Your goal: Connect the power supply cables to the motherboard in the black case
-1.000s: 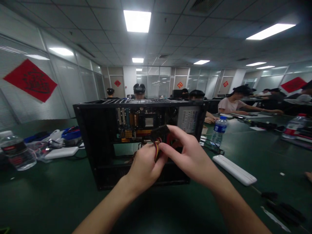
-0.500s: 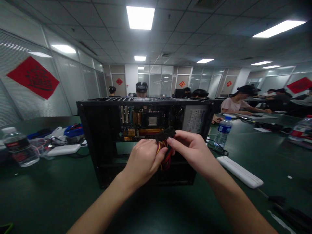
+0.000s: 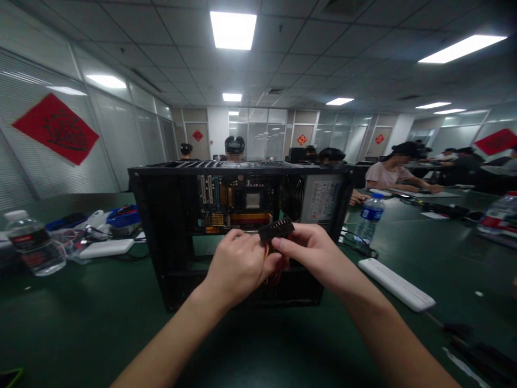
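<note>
1. Pinched the right end of the connector (image 3: 277, 230) between thumb and fingers of the right hand (image 3: 317, 248).
2. Closed the left hand (image 3: 240, 264) around the red and yellow wires (image 3: 274, 278), just below the connector; could not tell about any touch of that hand on the connector's left end.
3. Held both hands close together at the near side of the open case (image 3: 242, 171), with the connector in front of the case, near the lower edge of the board (image 3: 238, 196).
4. Had lowered the connector slightly since half a second before, and tipped it; showed a row of pale marks along a face darker in the earlier frame.
5. Showed less of the red wire loop below the hands than earlier.
6. Left the case unmoved since then.
7. Counted one connector, two hands at work on it and its wires, and one case.
8. Counted inside the case: one board with two white slots (image 3: 209, 189), one fan (image 3: 293, 191) to the right, and one power supply (image 3: 321, 199) farther right.
9. Counted three bottles: a left bottle (image 3: 34, 242), a blue-capped bottle (image 3: 369, 218) right of the case, and a red-capped bottle (image 3: 501, 215) at the right edge.
10. Counted two white bars on the green table (image 3: 250, 345): a left bar (image 3: 107, 248) and a right bar (image 3: 396, 284).
</note>
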Motion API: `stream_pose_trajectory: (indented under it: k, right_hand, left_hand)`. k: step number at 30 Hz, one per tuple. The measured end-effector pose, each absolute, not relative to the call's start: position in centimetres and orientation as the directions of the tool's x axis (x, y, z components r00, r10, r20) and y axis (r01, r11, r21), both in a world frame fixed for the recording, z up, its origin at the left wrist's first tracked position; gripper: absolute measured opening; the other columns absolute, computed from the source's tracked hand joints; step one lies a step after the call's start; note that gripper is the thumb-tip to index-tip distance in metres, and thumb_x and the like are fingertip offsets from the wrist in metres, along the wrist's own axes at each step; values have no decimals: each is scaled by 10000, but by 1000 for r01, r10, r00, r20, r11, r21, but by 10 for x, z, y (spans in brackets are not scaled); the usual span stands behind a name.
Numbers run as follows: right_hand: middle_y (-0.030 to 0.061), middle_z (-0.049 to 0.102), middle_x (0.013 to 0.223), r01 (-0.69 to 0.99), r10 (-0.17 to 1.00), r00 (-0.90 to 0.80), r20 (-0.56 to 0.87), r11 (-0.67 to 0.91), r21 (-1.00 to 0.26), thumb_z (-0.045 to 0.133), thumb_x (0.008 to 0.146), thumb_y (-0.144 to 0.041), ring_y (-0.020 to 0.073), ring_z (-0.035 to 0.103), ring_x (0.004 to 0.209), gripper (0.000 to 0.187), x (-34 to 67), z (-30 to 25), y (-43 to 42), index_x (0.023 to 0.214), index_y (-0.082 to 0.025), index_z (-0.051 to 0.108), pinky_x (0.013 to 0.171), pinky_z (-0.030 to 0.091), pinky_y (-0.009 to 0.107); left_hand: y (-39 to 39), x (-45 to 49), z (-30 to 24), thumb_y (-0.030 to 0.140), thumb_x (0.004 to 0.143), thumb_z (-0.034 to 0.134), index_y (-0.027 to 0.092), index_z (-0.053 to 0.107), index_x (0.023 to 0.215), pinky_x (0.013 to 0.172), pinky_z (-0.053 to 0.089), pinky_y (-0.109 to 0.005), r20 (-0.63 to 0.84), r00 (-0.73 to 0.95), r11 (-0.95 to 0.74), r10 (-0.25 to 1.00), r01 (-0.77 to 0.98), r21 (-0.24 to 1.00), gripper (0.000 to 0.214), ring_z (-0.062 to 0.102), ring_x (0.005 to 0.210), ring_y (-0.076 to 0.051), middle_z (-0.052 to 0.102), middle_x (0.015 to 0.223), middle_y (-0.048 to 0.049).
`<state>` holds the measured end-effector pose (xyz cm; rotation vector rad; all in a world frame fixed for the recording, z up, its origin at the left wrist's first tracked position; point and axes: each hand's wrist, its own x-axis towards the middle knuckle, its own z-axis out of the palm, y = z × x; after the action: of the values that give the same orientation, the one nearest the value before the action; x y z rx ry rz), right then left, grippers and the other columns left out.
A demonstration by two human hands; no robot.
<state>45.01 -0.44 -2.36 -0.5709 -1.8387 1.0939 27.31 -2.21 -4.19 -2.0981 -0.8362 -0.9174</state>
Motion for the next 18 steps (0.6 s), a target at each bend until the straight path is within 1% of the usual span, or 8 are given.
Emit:
stream_pose_trajectory:
  k: [3, 6, 7, 9, 11, 13, 15, 18]
  right_hand:
    - [31, 667, 796, -21, 750, -370, 548, 583, -812, 636, 897, -413, 140, 578, 666, 268, 448, -27, 1, 879, -150, 683, 588, 466, 243]
    - [62, 667, 896, 181, 637, -216, 740, 771, -611, 571, 950, -345, 176, 599, 804, 211, 447, -33, 14, 896, -161, 659, 714, 480, 284]
    - [71, 660, 916, 260, 571, -226, 789, 816, -516, 548, 965, -308, 184, 597, 840, 189, 447, -37, 19, 896, -162, 647, 752, 473, 296]
    - [88, 648, 945, 348, 473, -339, 814, 866, -358, 506, 983, -243, 195, 596, 882, 155, 444, -46, 32, 914, -161, 619, 795, 460, 309]
    - [100, 649, 967, 370, 472, -453, 756, 871, -323, 470, 995, -206, 200, 605, 897, 141, 437, -59, 44, 958, -156, 597, 810, 456, 313]
    - [110, 654, 980, 417, 542, -521, 659, 835, -358, 454, 1003, -197, 208, 617, 912, 144, 428, -73, 55, 970, -144, 584, 820, 454, 314]
    - [125, 664, 1007, 498, 639, -544, 544, 768, -403, 447, 1008, -195, 215, 630, 958, 151, 419, -85, 64, 987, -130, 582, 839, 448, 305]
    - [153, 678, 1062, 651, 782, -499, 372, 622, -435, 426, 1023, -213, 231, 645, 1035, 188, 412, -95, 72, 1060, -110, 580, 850, 433, 290]
  left_hand:
    - [-20, 269, -40, 248, 981, 317, 160, 612, 688, 663, 401, -326, 806, 408, -516, 428, 843, -153, 424, 561, 578, -169, 621, 625, -54]
    - [-8, 256, -39, 313, 989, 283, 173, 650, 714, 602, 361, -305, 691, 157, -343, 705, 929, 138, 479, 599, 596, -193, 666, 669, -78]
    - [-2, 250, -40, 340, 990, 285, 182, 661, 725, 592, 357, -298, 614, 104, -305, 782, 924, 231, 486, 614, 615, -202, 682, 692, -80]
    - [12, 240, -46, 352, 980, 308, 197, 673, 733, 618, 385, -290, 475, 112, -327, 873, 857, 397, 468, 648, 697, -215, 711, 754, -78]
    - [27, 233, -56, 332, 963, 338, 195, 681, 740, 667, 419, -290, 384, 157, -348, 910, 792, 501, 431, 660, 757, -219, 724, 793, -80]
    - [38, 230, -67, 323, 946, 373, 180, 692, 771, 674, 423, -296, 317, 157, -304, 935, 814, 494, 390, 654, 756, -223, 724, 811, -95]
    - [45, 231, -78, 334, 936, 411, 170, 703, 809, 660, 408, -297, 249, 138, -236, 959, 874, 425, 358, 646, 751, -224, 722, 829, -110]
    - [50, 232, -89, 367, 934, 440, 175, 713, 844, 657, 387, -295, 174, 119, -176, 977, 916, 361, 347, 638, 766, -218, 721, 854, -111]
